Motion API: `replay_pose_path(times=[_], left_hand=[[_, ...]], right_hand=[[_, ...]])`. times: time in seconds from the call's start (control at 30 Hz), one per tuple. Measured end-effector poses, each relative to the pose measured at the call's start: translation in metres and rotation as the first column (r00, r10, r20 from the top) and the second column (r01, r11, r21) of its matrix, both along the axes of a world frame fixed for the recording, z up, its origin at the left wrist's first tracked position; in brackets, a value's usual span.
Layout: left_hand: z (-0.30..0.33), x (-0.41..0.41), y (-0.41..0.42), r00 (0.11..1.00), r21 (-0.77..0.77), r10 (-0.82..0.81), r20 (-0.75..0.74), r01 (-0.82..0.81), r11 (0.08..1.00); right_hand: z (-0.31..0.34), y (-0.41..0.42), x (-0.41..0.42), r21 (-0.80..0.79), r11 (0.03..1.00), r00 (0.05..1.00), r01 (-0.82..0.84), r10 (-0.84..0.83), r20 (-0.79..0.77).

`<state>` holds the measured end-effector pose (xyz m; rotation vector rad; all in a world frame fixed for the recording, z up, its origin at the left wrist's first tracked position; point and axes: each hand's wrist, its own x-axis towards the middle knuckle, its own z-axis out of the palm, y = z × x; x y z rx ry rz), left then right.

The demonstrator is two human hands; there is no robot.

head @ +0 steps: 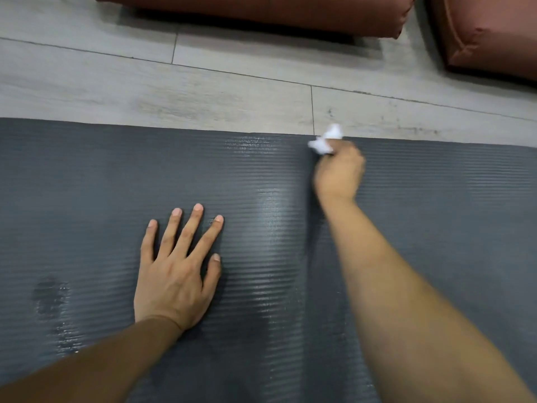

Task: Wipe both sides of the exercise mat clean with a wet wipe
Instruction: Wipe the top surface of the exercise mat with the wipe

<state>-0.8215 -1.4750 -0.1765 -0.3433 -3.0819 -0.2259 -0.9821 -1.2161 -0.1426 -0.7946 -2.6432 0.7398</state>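
A dark grey ribbed exercise mat (87, 175) lies flat across the floor and fills the lower two thirds of the view. My left hand (177, 266) presses flat on the mat with fingers spread. My right hand (338, 173), blurred, grips a crumpled white wet wipe (325, 141) at the mat's far edge. A shiny wet streak (276, 228) runs down the mat between my hands, and a damp patch (52, 298) shows at the lower left.
Light grey wood-look floor (203, 91) lies beyond the mat's far edge. Two reddish-brown cushions sit at the back, one at the top centre (261, 10) and one at the top right (488, 33).
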Motion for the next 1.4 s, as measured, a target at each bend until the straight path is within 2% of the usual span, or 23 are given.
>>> replay_pose_path(times=[0.03,0.1,0.17,0.2,0.27,0.37,0.4,0.47,0.5,0.57,0.63,0.7,0.77,0.83,0.93,1.0,1.03,1.07,1.13,1.23,1.3,1.33,1.4], left_hand=[[0.0,0.0,0.0,1.0,-0.002,-0.001,0.001,0.001,1.0],[0.0,0.0,-0.001,1.0,-0.004,-0.003,-0.002,0.003,1.0],[0.0,-0.002,-0.001,1.0,-0.004,-0.01,-0.01,0.01,1.0],[0.0,-0.001,-0.001,1.0,-0.001,-0.007,-0.011,0.007,1.0],[0.001,-0.001,-0.001,1.0,0.015,0.003,-0.01,-0.003,1.0],[0.001,0.0,0.001,1.0,0.023,0.001,-0.007,-0.001,1.0],[0.001,-0.001,0.001,1.0,0.023,0.004,-0.006,-0.004,1.0],[0.001,-0.001,0.001,1.0,0.017,0.006,-0.001,-0.006,1.0],[0.001,-0.001,0.001,1.0,0.012,0.006,0.0,-0.006,1.0],[0.0,-0.001,0.001,1.0,0.001,0.008,0.003,-0.008,1.0],[0.0,-0.001,0.0,1.0,0.002,0.008,0.0,-0.008,1.0],[-0.001,-0.001,0.0,1.0,0.015,0.0,-0.013,0.0,1.0],[0.0,-0.001,0.0,1.0,0.012,-0.001,-0.016,0.001,1.0],[0.001,-0.002,0.0,1.0,0.015,-0.001,-0.015,0.001,1.0],[0.001,-0.001,0.001,1.0,0.014,0.005,-0.023,-0.005,1.0],[0.0,-0.001,0.0,1.0,0.009,0.011,-0.02,-0.011,1.0],[-0.001,-0.001,0.001,1.0,0.009,0.011,-0.015,-0.011,1.0],[0.0,-0.001,0.001,1.0,0.006,0.012,-0.011,-0.012,1.0],[0.0,-0.002,0.0,1.0,0.004,0.011,-0.003,-0.011,1.0],[-0.002,-0.003,0.0,1.0,0.039,0.007,-0.015,-0.007,0.999],[-0.001,-0.003,-0.001,1.0,0.049,0.006,-0.02,-0.005,0.999],[0.0,-0.003,-0.001,1.0,0.048,0.008,-0.015,-0.007,0.999],[0.001,-0.002,0.0,1.0,0.045,0.006,0.0,-0.006,0.999]], right_hand=[[-0.001,-0.035,0.004,-0.064,0.985,0.985,-0.162,0.158,-0.065],[-0.007,-0.102,0.021,-0.014,0.846,0.844,-0.533,0.53,-0.084],[-0.006,-0.116,0.027,0.098,0.7,0.698,-0.708,0.714,-0.057],[-0.003,-0.1,0.024,0.121,0.675,0.674,-0.728,0.737,-0.052],[0.004,-0.054,0.023,0.18,0.735,0.75,-0.654,0.66,0.029],[0.007,0.042,0.03,0.282,0.905,0.941,-0.318,0.267,0.207],[0.009,0.064,0.036,0.284,0.941,0.969,-0.186,0.127,0.213],[0.009,0.062,0.04,0.218,0.976,0.987,-0.009,-0.026,0.157],[0.008,0.041,0.039,0.135,0.991,0.994,-0.007,-0.008,0.111],[0.002,-0.026,0.039,-0.016,0.964,0.964,-0.265,0.265,-0.032],[-0.002,-0.101,0.052,0.01,0.808,0.807,-0.589,0.589,-0.033],[-0.001,-0.133,0.063,0.097,0.671,0.675,-0.735,0.738,0.014],[-0.005,-0.105,0.058,0.176,0.665,0.673,-0.726,0.739,-0.019],[0.001,-0.05,0.06,0.146,0.771,0.783,-0.619,0.621,0.041],[0.004,0.049,0.064,0.177,0.962,0.975,-0.209,0.189,0.12],[0.005,0.071,0.067,0.154,0.988,0.994,0.025,-0.041,0.097],[0.003,0.06,0.069,0.119,0.991,0.996,0.058,-0.066,0.062],[-0.001,0.036,0.071,0.086,0.996,1.0,0.005,-0.005,0.001],[-0.01,-0.03,0.081,0.041,0.955,0.947,-0.293,0.296,-0.124],[-0.013,-0.11,0.1,0.046,0.749,0.743,-0.661,0.662,-0.098],[-0.011,-0.104,0.101,0.053,0.672,0.668,-0.739,0.74,-0.08],[-0.013,-0.085,0.099,0.071,0.67,0.667,-0.739,0.742,-0.065],[-0.014,-0.026,0.099,0.074,0.77,0.774,-0.633,0.632,0.042]])
